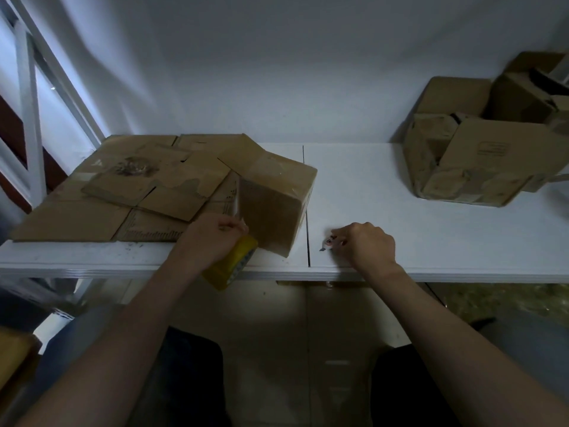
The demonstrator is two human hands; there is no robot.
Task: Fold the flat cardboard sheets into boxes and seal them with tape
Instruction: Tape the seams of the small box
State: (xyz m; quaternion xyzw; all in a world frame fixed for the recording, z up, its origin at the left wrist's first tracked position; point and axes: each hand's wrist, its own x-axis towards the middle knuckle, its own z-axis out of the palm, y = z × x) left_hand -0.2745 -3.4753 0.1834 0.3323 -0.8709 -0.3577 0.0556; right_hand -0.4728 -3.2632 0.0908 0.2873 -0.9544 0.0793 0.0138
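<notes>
A folded cardboard box (277, 198) stands tilted on the white table (415, 229), leaning on the pile of flat cardboard sheets (129, 192) at the left. My left hand (212, 238) grips a yellow tape roll (231, 266) at the table's front edge, and a strip of clear tape (237, 195) runs from it up the box's near face. My right hand (366, 245) rests on the table to the right of the box and pinches a small cutter (328, 242) whose blade points left.
Several worn folded boxes (480, 149) are heaped at the table's back right. A seam (306, 211) splits the tabletop just right of the box. A white wall stands behind, a white metal frame (30, 118) at the left. My legs are under the table.
</notes>
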